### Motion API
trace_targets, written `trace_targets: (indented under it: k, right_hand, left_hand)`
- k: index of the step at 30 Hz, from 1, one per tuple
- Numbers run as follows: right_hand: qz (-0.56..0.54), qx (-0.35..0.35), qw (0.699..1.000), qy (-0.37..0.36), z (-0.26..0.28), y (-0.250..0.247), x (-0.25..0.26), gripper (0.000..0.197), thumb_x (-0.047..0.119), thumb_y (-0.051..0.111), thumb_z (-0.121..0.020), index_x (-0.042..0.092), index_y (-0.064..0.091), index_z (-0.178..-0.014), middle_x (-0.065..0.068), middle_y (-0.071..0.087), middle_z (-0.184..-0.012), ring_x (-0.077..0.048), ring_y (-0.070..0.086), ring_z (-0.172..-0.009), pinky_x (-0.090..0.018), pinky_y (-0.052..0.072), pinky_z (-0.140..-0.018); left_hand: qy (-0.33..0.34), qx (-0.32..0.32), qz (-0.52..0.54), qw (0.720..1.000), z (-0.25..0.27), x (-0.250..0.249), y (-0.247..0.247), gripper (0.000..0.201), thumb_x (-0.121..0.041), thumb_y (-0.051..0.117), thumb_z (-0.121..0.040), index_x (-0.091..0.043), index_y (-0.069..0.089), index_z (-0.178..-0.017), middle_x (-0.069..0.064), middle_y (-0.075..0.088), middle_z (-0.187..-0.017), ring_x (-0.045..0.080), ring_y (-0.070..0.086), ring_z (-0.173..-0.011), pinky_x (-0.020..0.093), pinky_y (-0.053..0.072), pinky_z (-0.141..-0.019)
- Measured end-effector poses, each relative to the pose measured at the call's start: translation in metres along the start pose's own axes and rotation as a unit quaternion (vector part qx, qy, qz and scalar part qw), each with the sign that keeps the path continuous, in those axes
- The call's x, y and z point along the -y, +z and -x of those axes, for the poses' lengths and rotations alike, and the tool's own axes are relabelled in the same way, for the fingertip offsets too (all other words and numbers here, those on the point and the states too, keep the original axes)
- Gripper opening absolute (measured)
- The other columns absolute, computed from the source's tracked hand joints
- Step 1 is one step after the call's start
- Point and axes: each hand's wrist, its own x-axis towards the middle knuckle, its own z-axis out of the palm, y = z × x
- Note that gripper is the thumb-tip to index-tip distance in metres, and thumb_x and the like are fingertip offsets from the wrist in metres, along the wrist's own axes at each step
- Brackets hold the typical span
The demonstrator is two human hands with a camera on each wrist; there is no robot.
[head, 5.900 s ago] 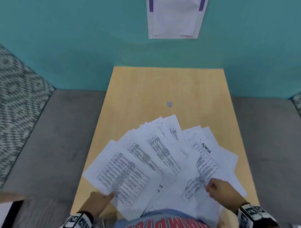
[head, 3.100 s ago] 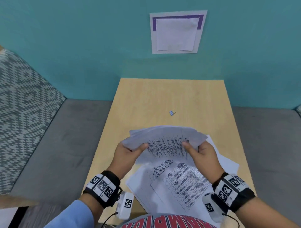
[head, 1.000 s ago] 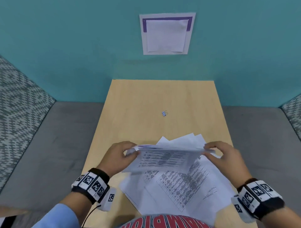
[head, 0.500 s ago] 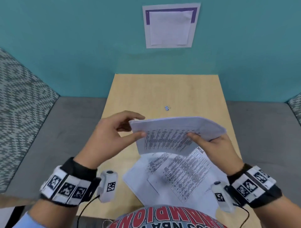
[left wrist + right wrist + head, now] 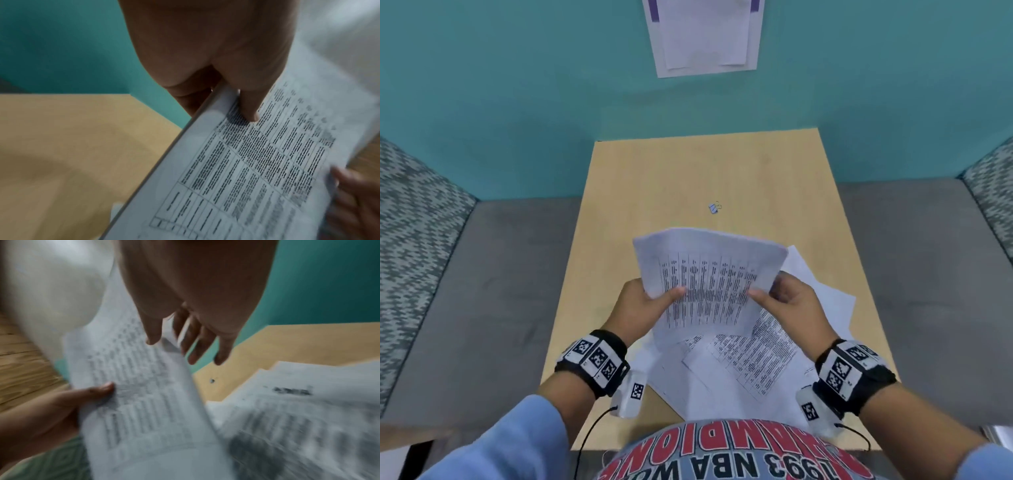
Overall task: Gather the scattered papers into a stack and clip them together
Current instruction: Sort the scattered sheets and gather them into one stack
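I hold a stack of printed papers [image 5: 709, 281] tilted up above the table, its printed face toward me. My left hand [image 5: 664, 298] pinches its left edge, thumb on the front [image 5: 248, 110] and fingers behind. My right hand [image 5: 774, 294] pinches the right edge in the same way, with its thumb [image 5: 152, 335] on the sheet. Several loose papers [image 5: 750, 359] lie overlapping on the table under the stack, near me. A small binder clip [image 5: 714, 208] lies alone on the wood beyond the stack, apart from both hands.
The light wooden table [image 5: 688, 171] reaches back to a teal wall, where a sheet [image 5: 705, 34] is pinned. Grey seat cushions [image 5: 500, 291] flank the table on both sides. The table's far half holds only the clip.
Over the last second the stack was lifted off the loose papers and turned up on end. Both hands now grip lower on its side edges, nearer my body.
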Motion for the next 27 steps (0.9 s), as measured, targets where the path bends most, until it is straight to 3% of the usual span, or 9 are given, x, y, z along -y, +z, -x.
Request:
trace_targets:
  k: [2, 5, 9, 11, 14, 17, 21, 24, 27]
  right_hand:
    - [0.079, -0.063, 0.992, 0.071, 0.004, -0.021, -0.027, 0.035, 0.052, 0.08, -0.083, 0.019, 0.072, -0.092, 0.008, 0.075, -0.089, -0.015, 0.073, -0.087, -0.034, 0.053, -0.085]
    - [0.227, -0.064, 0.941, 0.243, 0.018, -0.059, -0.079, 0.078, 0.096, 0.045, -0.053, 0.019, 0.036, -0.053, 0.007, 0.035, -0.044, -0.016, 0.039, -0.042, -0.031, 0.034, -0.063]
    - [0.342, -0.076, 0.88, 0.32, 0.006, -0.067, -0.139, 0.104, 0.11, 0.044, -0.035, 0.009, 0.046, -0.058, -0.009, 0.048, -0.055, -0.018, 0.05, -0.044, -0.03, 0.045, -0.054]
    - [0.391, -0.108, 0.845, 0.348, -0.006, -0.05, -0.146, 0.126, 0.109, 0.056, -0.023, 0.003, 0.061, -0.091, -0.017, 0.063, -0.087, -0.028, 0.069, -0.076, -0.048, 0.057, -0.076]
    - [0.426, -0.122, 0.818, 0.367, -0.022, -0.027, -0.132, 0.138, 0.096, 0.076, -0.03, 0.001, 0.048, -0.126, -0.018, 0.059, -0.12, -0.036, 0.064, -0.114, -0.058, 0.045, -0.099]
    - [0.425, -0.084, 0.834, 0.341, -0.032, -0.022, -0.132, 0.134, 0.1, 0.068, -0.016, 0.007, 0.056, -0.111, -0.012, 0.062, -0.104, -0.029, 0.068, -0.098, -0.049, 0.044, -0.086]
    - [0.42, -0.113, 0.842, 0.319, -0.035, -0.014, -0.109, 0.116, 0.052, 0.101, -0.049, 0.007, 0.04, -0.136, -0.017, 0.05, -0.133, -0.039, 0.058, -0.121, -0.053, 0.048, -0.1]
    - [0.432, -0.165, 0.81, 0.36, -0.036, -0.018, -0.108, 0.135, 0.059, 0.102, -0.038, -0.001, 0.036, -0.139, -0.026, 0.045, -0.138, -0.044, 0.053, -0.124, -0.056, 0.05, -0.097]
    - [0.396, -0.151, 0.82, 0.385, -0.036, -0.031, -0.11, 0.127, 0.052, 0.102, -0.049, -0.007, 0.035, -0.139, -0.028, 0.051, -0.127, -0.042, 0.062, -0.106, -0.047, 0.055, -0.076]
  left_hand:
    - [0.005, -0.021, -0.033, 0.999, -0.001, -0.001, -0.02, 0.038, -0.045, 0.082, -0.089, -0.011, 0.081, -0.104, 0.009, 0.083, -0.101, 0.019, 0.079, -0.095, 0.047, 0.064, -0.09]
    - [0.007, -0.065, -0.03, 0.997, 0.005, -0.003, -0.055, 0.036, -0.05, 0.082, -0.086, -0.018, 0.074, -0.1, -0.001, 0.078, -0.098, 0.015, 0.076, -0.088, 0.048, 0.065, -0.087]
    - [-0.013, -0.123, -0.016, 0.992, 0.018, 0.006, -0.099, 0.036, -0.036, 0.084, -0.088, -0.016, 0.079, -0.117, -0.002, 0.08, -0.113, 0.016, 0.076, -0.106, 0.044, 0.06, -0.094]
    - [-0.027, -0.134, -0.013, 0.991, 0.023, 0.013, -0.115, 0.034, -0.032, 0.085, -0.088, -0.018, 0.078, -0.118, -0.003, 0.08, -0.115, 0.014, 0.076, -0.108, 0.044, 0.059, -0.097]
    - [-0.039, -0.137, -0.018, 0.99, 0.029, 0.018, -0.126, 0.022, -0.028, 0.085, -0.089, -0.027, 0.078, -0.109, -0.017, 0.079, -0.101, -0.001, 0.075, -0.096, 0.041, 0.06, -0.094]
    - [-0.048, -0.143, -0.019, 0.988, 0.029, 0.025, -0.13, 0.016, -0.029, 0.085, -0.089, -0.03, 0.077, -0.102, -0.014, 0.078, -0.102, 0.011, 0.076, -0.098, 0.045, 0.06, -0.094]
    - [-0.061, -0.144, -0.031, 0.987, 0.03, 0.034, -0.131, 0.012, -0.039, 0.086, -0.085, -0.029, 0.079, -0.087, -0.01, 0.08, -0.087, 0.018, 0.075, -0.084, 0.056, 0.065, -0.086]
    - [-0.047, -0.136, -0.021, 0.989, 0.036, 0.036, -0.126, 0.016, -0.031, 0.084, -0.089, -0.029, 0.079, -0.104, -0.024, 0.08, -0.088, -0.003, 0.076, -0.09, 0.041, 0.063, -0.09]
    - [-0.046, -0.133, -0.015, 0.99, 0.038, 0.038, -0.122, 0.025, -0.028, 0.084, -0.09, -0.02, 0.079, -0.113, -0.015, 0.079, -0.106, 0.01, 0.077, -0.102, 0.044, 0.062, -0.095]
